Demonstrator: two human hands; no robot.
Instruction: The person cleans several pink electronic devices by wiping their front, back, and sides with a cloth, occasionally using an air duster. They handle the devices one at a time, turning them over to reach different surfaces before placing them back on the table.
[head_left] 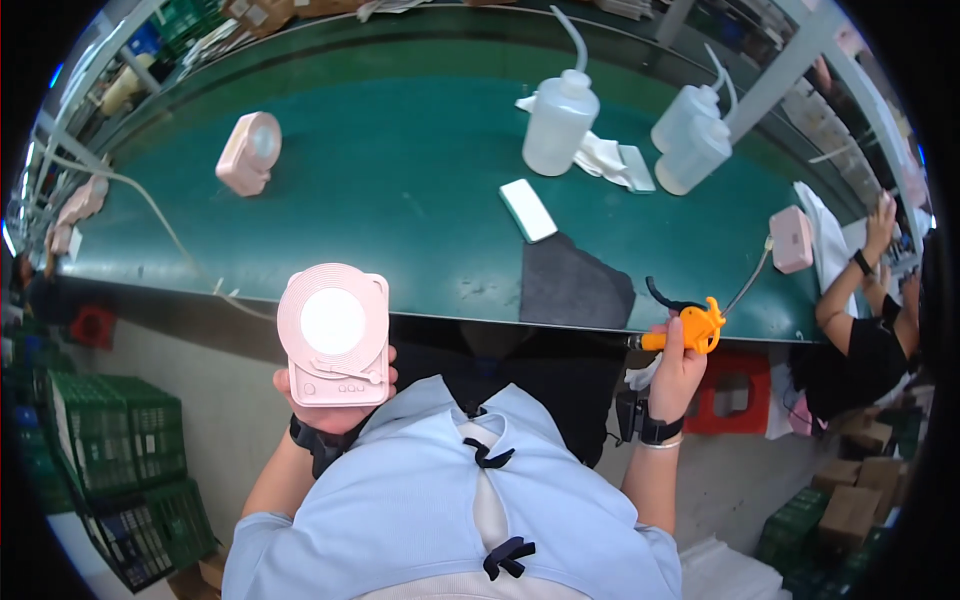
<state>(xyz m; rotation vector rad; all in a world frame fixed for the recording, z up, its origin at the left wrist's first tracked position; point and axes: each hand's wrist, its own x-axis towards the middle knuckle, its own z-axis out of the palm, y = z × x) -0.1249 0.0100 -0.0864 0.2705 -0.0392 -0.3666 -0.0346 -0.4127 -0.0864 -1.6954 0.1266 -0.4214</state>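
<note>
In my left hand (330,415) I hold up a pink device shaped like a small record player (335,365), with a white round disc, a tone arm and small knobs facing me. My fingers wrap its lower part from behind. My right hand (678,378) grips an orange air blow gun (690,330) with a black lever, close to the bench's front edge. Its nozzle points left, and a hose runs from it to the right. A white crumpled cloth or tissue (643,376) shows beside that hand. Another pink device (250,153) stands on the green bench (400,215).
A dark grey cloth (575,285) lies at the front edge, under a white box-like block (528,210). A squeeze bottle (562,125) and two more (695,150) stand behind. Another pink piece (791,240) sits right, near a person (860,320). Green crates (120,435) are stacked left.
</note>
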